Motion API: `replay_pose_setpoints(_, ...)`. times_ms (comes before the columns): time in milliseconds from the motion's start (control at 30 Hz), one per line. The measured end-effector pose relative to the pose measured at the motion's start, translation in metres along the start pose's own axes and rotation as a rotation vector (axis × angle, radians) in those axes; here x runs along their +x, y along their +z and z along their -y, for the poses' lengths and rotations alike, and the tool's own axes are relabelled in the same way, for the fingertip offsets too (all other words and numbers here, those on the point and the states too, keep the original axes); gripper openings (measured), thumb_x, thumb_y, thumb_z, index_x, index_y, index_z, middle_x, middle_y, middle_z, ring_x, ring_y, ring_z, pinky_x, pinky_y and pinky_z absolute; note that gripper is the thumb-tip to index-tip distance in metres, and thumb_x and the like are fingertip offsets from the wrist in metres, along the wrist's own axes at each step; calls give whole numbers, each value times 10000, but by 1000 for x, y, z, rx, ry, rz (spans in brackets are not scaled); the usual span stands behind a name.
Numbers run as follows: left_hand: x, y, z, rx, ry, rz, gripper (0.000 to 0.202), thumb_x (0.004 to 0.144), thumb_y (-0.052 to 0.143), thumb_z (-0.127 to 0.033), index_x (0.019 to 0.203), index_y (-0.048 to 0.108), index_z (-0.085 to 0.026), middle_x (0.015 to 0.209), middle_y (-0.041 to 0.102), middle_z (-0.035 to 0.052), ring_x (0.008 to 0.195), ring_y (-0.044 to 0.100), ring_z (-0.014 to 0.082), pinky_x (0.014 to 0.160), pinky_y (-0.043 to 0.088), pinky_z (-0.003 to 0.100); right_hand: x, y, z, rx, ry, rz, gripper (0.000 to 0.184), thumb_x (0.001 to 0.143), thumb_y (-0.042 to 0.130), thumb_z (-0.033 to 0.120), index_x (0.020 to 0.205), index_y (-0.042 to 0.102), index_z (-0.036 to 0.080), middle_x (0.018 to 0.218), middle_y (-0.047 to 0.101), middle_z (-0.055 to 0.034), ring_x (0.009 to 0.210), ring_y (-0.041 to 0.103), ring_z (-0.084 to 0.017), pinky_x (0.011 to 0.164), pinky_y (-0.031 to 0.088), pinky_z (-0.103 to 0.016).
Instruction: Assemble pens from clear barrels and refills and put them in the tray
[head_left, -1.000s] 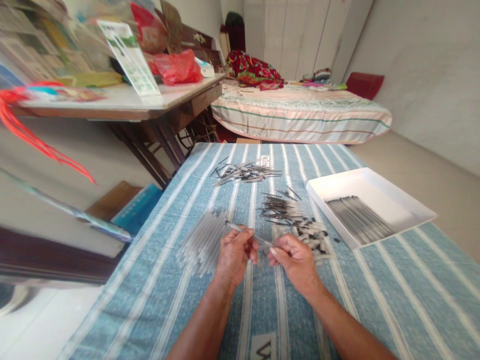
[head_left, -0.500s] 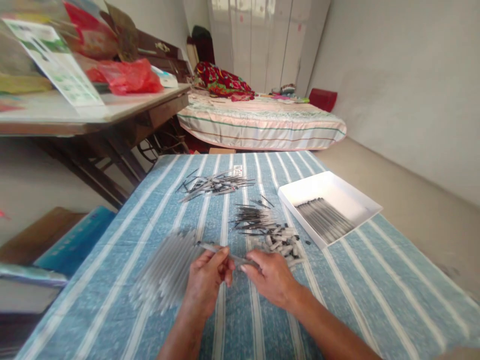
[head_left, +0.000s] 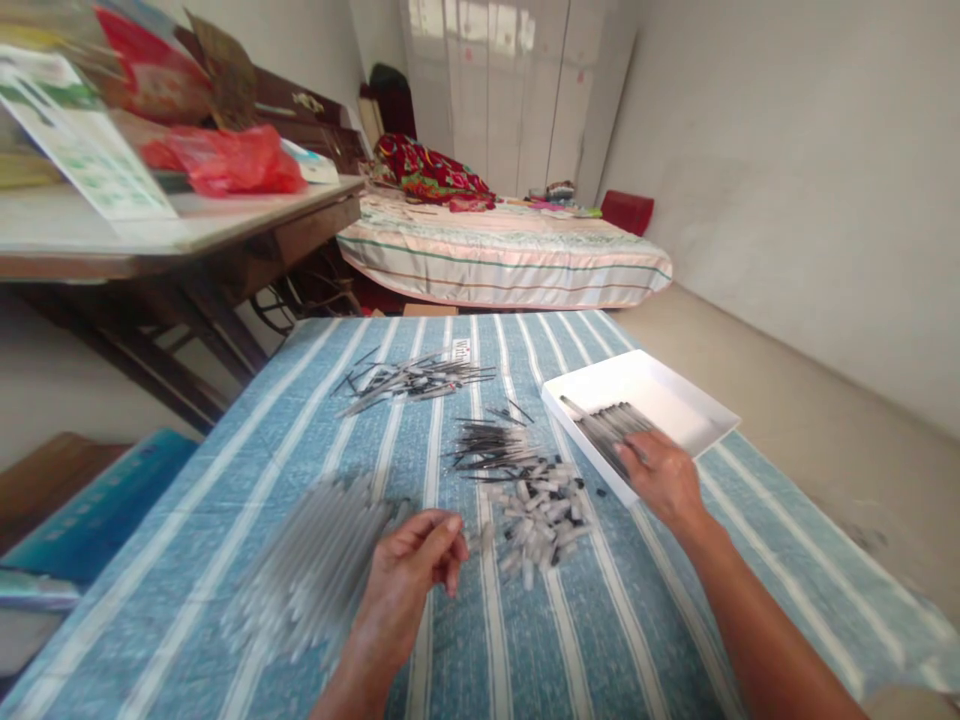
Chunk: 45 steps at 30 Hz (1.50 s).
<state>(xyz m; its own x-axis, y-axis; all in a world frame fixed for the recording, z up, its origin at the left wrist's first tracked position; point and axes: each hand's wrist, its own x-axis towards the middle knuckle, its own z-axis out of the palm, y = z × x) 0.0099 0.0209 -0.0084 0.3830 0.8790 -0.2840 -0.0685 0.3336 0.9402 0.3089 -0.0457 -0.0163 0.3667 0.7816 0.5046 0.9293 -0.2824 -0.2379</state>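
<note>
Over the white box (head_left: 709,440) my right hand (head_left: 664,475) pinches a slim grey pen (head_left: 589,425), its far end sticking out past a row of similar pens (head_left: 619,412) in the box. My left hand (head_left: 424,550) hovers above the striped cloth with fingers curled in and thumb against them; nothing shows in it. Just left of it lies a heap of clear grey pen tubes (head_left: 315,560), slightly blurred. Between my hands are a pile of small white and black caps or plugs (head_left: 544,515) and a bundle of thin dark refills (head_left: 491,445).
Farther back on the blue striped tablecloth (head_left: 420,660) lies a loose pile of thin dark and grey pen parts (head_left: 412,380). A side table (head_left: 225,230) with a red plastic bag (head_left: 232,160) stands at left. Beyond the table is a bed (head_left: 510,260).
My right hand has moved from beside the left hand, right and away, to the white box, carrying the pen. The left hand no longer holds the pen. The view has shifted slightly.
</note>
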Motion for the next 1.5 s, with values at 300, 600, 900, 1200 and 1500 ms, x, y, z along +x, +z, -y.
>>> replay_pose_setpoints(300,-5,12,0,125,-4,-24,196,674,644,-337,632,588,-154,519,573,-29,350,452,74,375,348,195,10,-2,-53,-329,158,196,291,874,436,319,835,692,186,833,630,-72,709,574,-163,606,346,-259)
replay_pose_setpoints(600,1,8,5,150,5,-10,205,674,643,-345,641,591,-150,517,583,-21,341,454,70,358,351,187,3,-2,-57,-335,182,251,311,882,424,325,830,698,189,859,632,-71,735,587,-160,625,361,-251)
replay_pose_setpoints(900,4,4,9,164,11,18,212,665,651,-353,631,597,-150,512,596,-14,330,462,73,349,334,184,-1,-2,-62,-289,148,254,324,878,424,338,812,699,181,867,635,-75,740,588,-166,660,378,-258)
replay_pose_setpoints(1200,-3,10,5,164,34,-5,175,670,637,-324,640,597,-157,507,581,-27,334,454,75,358,333,187,-11,-5,-45,-219,78,59,319,866,419,319,776,679,158,848,643,-86,724,571,-188,659,383,-277)
replay_pose_setpoints(1500,-24,28,18,409,388,39,202,707,631,-253,895,647,-182,724,638,25,621,595,147,581,486,251,-42,-6,85,114,-269,273,289,890,389,248,743,629,177,747,607,-53,742,556,-171,695,379,-259)
